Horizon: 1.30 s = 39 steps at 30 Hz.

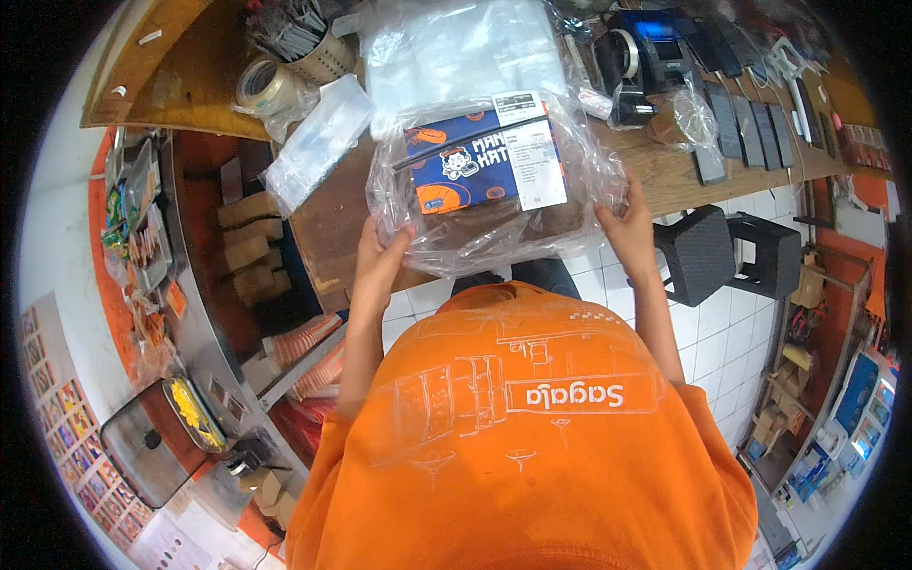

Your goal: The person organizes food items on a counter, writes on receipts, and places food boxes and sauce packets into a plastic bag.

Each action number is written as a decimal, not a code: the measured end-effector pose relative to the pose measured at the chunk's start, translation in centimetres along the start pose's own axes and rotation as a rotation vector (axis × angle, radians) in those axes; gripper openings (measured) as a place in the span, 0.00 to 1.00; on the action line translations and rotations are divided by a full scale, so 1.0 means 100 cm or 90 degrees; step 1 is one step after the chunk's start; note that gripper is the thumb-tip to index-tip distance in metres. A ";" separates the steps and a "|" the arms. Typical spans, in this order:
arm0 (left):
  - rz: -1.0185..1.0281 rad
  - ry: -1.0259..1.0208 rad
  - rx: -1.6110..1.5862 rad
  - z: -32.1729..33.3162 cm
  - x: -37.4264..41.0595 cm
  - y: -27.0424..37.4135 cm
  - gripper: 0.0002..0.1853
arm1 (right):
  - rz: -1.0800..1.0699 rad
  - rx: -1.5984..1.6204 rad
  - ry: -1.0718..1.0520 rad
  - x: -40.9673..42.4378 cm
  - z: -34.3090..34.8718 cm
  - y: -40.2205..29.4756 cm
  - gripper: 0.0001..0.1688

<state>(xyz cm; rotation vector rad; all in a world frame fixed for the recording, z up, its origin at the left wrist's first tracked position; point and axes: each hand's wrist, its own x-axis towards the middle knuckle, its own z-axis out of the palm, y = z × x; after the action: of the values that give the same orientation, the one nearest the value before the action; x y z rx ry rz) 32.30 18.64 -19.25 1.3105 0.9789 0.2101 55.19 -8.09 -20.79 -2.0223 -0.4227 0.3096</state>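
A blue and orange printed cardboard food box [463, 160] lies inside a clear plastic bag [499, 239] at the near edge of the wooden table. A white printed slip [540, 167] rests on the box, and dark, thin sticks or straws [467, 144] lie slantwise across it. My left hand [383, 258] grips the bag's near left corner between thumb and fingers. On the other side, my right hand [627, 222] holds the bag's right edge. Behind the box is a stack of clear plastic bags [463, 53].
Tape rolls [262, 84] and a perforated cup of wrapped utensils [320, 57] stand back left. A flat plastic packet [317, 146] lies nearer. Several phones [723, 117] and a dark device [659, 53] occupy the wooden table's [670, 182] right side. Black stools [695, 253] stand below.
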 end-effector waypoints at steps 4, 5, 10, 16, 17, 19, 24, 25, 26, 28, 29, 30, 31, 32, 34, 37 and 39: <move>0.037 0.028 0.306 -0.003 -0.014 0.084 0.20 | 0.049 -0.164 -0.054 0.027 -0.028 -0.067 0.26; 0.088 0.025 0.281 -0.014 0.002 0.084 0.20 | 0.031 -0.203 -0.055 0.042 -0.028 -0.079 0.24; -0.014 0.087 0.103 -0.007 0.100 0.100 0.25 | -0.023 -0.331 -0.049 0.142 0.019 -0.060 0.24; 0.295 0.146 0.342 -0.016 0.081 0.125 0.29 | -0.412 -0.143 0.249 0.114 0.002 -0.099 0.11; 0.385 0.165 0.405 -0.011 0.060 0.136 0.30 | -0.372 -0.098 0.236 0.094 -0.005 -0.098 0.10; 0.476 0.217 0.353 0.005 0.024 0.137 0.24 | -0.293 -0.011 0.150 0.064 -0.016 -0.079 0.10; 0.038 -0.028 -0.077 -0.009 -0.013 0.118 0.12 | -0.021 0.507 -0.016 0.033 -0.055 -0.077 0.11; 0.121 0.002 -0.021 -0.017 -0.014 0.125 0.10 | -0.053 0.647 -0.052 0.037 -0.069 -0.107 0.12; 0.201 0.028 0.036 -0.022 -0.017 0.137 0.08 | -0.083 0.784 -0.086 0.038 -0.080 -0.128 0.13; 0.349 0.099 0.162 -0.028 -0.027 0.170 0.07 | -0.165 0.808 -0.203 0.045 -0.089 -0.149 0.18; 0.417 0.149 0.233 -0.028 -0.033 0.193 0.08 | -0.208 0.816 -0.263 0.050 -0.089 -0.158 0.20; 0.414 0.196 0.374 -0.024 -0.040 0.214 0.11 | -0.259 0.541 -0.271 0.051 -0.086 -0.166 0.24; 0.427 0.169 0.395 -0.020 -0.039 0.219 0.12 | -0.300 0.272 -0.271 0.051 -0.076 -0.180 0.28; 0.439 0.144 0.416 -0.014 -0.036 0.222 0.13 | -0.307 0.054 -0.270 0.037 -0.061 -0.197 0.29; 0.442 0.138 0.503 -0.004 -0.039 0.217 0.15 | -0.393 -0.283 -0.184 -0.002 -0.031 -0.207 0.31; 0.499 0.067 0.665 -0.017 -0.062 0.200 0.21 | -0.404 -0.466 -0.059 -0.003 -0.029 -0.153 0.21; 0.426 -0.039 0.762 -0.054 -0.084 0.199 0.21 | -0.359 -0.469 -0.007 0.009 -0.066 -0.135 0.12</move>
<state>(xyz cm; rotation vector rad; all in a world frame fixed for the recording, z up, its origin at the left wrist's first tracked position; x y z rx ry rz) 31.07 23.14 2.49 2.7140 0.5338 0.0689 56.35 -7.07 -5.84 -2.4757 -1.2178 -0.2257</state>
